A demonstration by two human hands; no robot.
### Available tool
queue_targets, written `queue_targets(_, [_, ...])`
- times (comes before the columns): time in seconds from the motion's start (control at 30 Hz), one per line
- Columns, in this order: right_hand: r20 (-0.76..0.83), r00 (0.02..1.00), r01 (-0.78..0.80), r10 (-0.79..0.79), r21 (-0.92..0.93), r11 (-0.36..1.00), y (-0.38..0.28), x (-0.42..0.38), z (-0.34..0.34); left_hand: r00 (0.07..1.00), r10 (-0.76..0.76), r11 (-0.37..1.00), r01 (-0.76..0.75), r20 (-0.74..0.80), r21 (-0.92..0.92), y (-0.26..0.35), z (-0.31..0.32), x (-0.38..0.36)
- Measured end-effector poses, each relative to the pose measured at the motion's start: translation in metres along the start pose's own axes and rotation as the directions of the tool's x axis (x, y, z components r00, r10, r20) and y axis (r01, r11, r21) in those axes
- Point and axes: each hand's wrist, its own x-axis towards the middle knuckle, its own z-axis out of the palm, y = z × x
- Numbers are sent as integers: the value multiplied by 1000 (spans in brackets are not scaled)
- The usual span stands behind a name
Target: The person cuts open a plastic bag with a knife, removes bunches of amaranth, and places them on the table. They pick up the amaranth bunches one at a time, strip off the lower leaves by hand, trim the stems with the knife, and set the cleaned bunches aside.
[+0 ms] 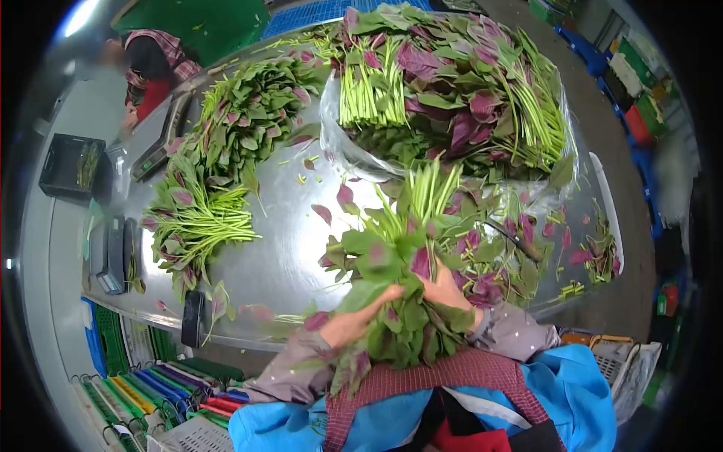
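Observation:
A bunch of green-and-purple leafy greens that look like amaranth (403, 324) is held close to my body, its pale green stems pointing away from me. My left hand (361, 316) grips the leaves from the left, fingers curled in. From the other side my right hand (450, 290) closes around the same bunch, and leaves hide part of its fingers. Loose leaves and stems lie on the metal table just right of the bunch. Among them rests a knife (520, 242) with a brown handle, its blade partly covered.
A large heap of greens (459, 90) sits on clear plastic at the back. More bunches (207, 215) lie left on the metal table (279, 264). A scale (154, 151) and black bin (71, 166) stand farther left, near another person (154, 68). Colourful crates (151, 392) stand below.

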Motion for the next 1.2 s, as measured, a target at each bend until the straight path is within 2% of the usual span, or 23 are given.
queue_targets(0.03, [-14,991,135,-135,-27,990,0,7,5,933,-358,921,357,22,-156,19,-18,23])
queue_targets(0.07, [-24,962,271,-272,-52,961,2,14,12,744,-662,698,657,93,-285,32,-33,37])
queue_targets(0.13, [46,942,327,-332,-353,877,-2,25,18,953,-296,936,275,-66,-218,29,-53,37])
queue_targets(0.17, [125,825,550,-552,-403,731,2,37,26,960,-277,934,280,43,-223,21,-78,36])
queue_targets(0.2, [291,897,419,-332,-327,847,10,47,28,953,-262,928,292,153,-233,14,-104,37])
queue_targets(0.27, [518,838,320,-169,-217,922,8,35,44,807,-466,814,552,362,-182,49,-130,41])
queue_targets(0.3, [610,775,143,167,-426,893,5,28,45,798,-478,801,567,367,-190,45,-132,31])
queue_targets(0.33, [611,622,8,490,-631,776,0,18,45,691,-575,619,718,439,-319,40,-130,16])
queue_targets(0.37, [748,657,193,100,-295,936,-8,-3,42,568,-634,389,821,525,-418,36,-124,2])
queue_targets(0.4, [802,596,240,46,-233,942,30,-4,35,618,-585,521,783,525,-342,42,-107,-15])
queue_targets(0.47, [736,576,139,356,-517,845,70,-9,4,633,-684,721,661,363,207,40,-74,-34])
queue_targets(0.5, [669,661,56,340,-495,867,57,-13,-2,618,-692,711,674,373,202,29,-59,-47])
queue_targets(0.57, [495,842,-46,214,-329,943,42,-16,-9,777,-618,724,622,121,-297,-2,-38,-70])
queue_targets(0.67, [374,906,-156,199,-142,977,8,-19,-12,595,-786,538,792,167,-290,9,-37,-72])
queue_targets(0.77, [161,895,-441,417,161,883,-5,-24,-24,638,-756,617,769,144,-169,10,-37,-79])
queue_targets(0.83, [100,900,-434,424,125,892,-9,-14,-40,659,-739,635,751,141,-183,10,-30,-85])
queue_targets(0.9, [35,906,-423,422,94,901,-10,-4,-54,744,-655,634,637,133,-438,16,-23,-83])
queue_targets(0.93, [-11,987,-157,159,-246,956,-6,1,-60,743,-655,633,638,136,-438,17,-24,-83])
queue_targets(0.97, [42,992,119,-115,-559,821,-7,7,-69,749,-644,673,653,158,-348,17,-27,-83])
queue_targets(1.03, [-350,932,-2,-91,-257,966,-38,22,-98,754,-631,711,656,181,-254,19,-29,-85])
queue_targets(1.07, [-418,884,153,-210,-166,974,-46,22,-117,722,-669,649,683,176,-335,21,-28,-88])
queue_targets(1.13, [-330,917,214,-222,-61,975,-57,9,-121,687,-706,578,698,169,-423,23,-25,-94])
queue_targets(1.2, [-112,991,24,-75,-403,915,-50,-12,-88,693,-713,626,696,103,-353,22,-27,-96])
